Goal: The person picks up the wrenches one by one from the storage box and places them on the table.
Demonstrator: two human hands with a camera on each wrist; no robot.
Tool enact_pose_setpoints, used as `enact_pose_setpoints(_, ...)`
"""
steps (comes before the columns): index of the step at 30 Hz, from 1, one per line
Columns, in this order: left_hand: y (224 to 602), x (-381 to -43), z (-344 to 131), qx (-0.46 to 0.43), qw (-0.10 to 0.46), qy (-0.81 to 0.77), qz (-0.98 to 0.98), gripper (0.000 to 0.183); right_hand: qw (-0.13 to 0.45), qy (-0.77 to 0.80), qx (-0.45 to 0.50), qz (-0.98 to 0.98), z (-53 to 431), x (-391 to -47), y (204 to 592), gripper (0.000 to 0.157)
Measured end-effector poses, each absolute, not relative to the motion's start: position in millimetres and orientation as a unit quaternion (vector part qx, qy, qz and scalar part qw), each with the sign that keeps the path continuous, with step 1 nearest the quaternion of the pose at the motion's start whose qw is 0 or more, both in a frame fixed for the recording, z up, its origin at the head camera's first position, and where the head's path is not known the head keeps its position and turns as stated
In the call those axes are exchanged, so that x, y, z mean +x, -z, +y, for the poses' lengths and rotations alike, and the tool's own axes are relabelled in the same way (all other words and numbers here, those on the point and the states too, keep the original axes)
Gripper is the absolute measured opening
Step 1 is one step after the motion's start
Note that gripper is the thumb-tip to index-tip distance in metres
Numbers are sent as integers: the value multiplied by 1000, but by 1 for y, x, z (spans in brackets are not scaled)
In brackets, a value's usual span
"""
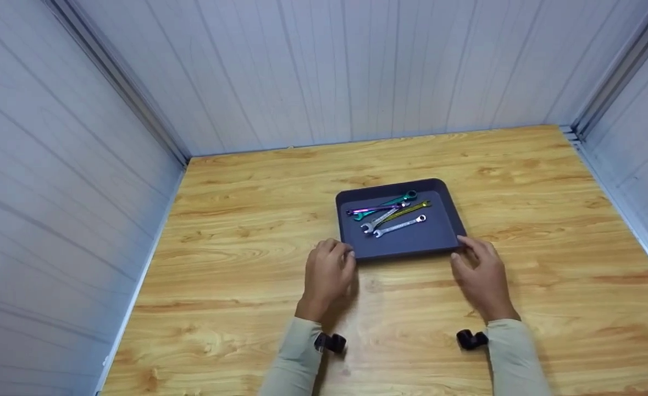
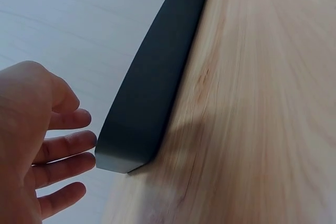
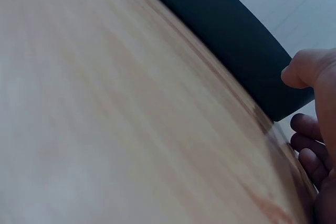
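Observation:
A dark grey tray point(image 1: 433, 239) lies on the wooden table, with several combination wrenches inside. A purple wrench point(image 1: 370, 209), a green wrench point(image 1: 410, 195), a yellow wrench point(image 1: 420, 205) and a silver wrench point(image 1: 376, 222) overlap in a heap; another silver wrench point(image 1: 400, 226) lies at their front. My left hand point(image 1: 326, 275) is beside the front left corner, fingers loosely bent and spread around it in the left wrist view; contact there is unclear. At the front right corner, my right hand point(image 1: 483, 275) pinches the tray between thumb and index finger.
Pale panelled walls point(image 1: 324, 71) stand behind the table point(image 1: 236, 286) and on both sides. Small black wrist cameras sit on each sleeve, the left camera point(image 1: 330, 343) and the right camera point(image 1: 471, 340).

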State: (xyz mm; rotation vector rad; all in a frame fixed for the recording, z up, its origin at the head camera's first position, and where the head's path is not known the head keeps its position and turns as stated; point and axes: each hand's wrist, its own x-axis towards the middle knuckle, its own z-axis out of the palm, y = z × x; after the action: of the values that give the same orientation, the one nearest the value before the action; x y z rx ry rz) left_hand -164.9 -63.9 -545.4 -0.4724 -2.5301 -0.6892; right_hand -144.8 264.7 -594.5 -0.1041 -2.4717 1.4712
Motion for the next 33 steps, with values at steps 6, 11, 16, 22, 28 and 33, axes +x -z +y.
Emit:
enact_pose_setpoints(6, 541, -172, -66, -178, 213, 248, -928, 13, 116, -498, -43, -858, 266, -147, 591, 45)
enact_pose_setpoints(11, 535, -183, -68, -178, 199, 243, -933, 14, 114, -494, -56, -860, 266, -155, 585, 36)
enact_pose_setpoints(16, 527, -190, -69, -193, 208, 235, -930, 12, 139, -495, -42, -857, 266, -167, 579, 25)
enact_pose_setpoints(22, 517, -186, -64, -198, 191, 238, -931, 13, 118, -510, -59, -850, 268, -162, 579, 22)
enact_pose_setpoints(28, 510, -191, -58, -193, 187, 242, -932, 11, 114, -531, -46, -838, 266, -164, 580, 26)
enact_pose_setpoints(33, 510, -203, -45, -208, 163, 237, -935, 13, 113, -531, -39, -839, 270, -163, 583, 30)
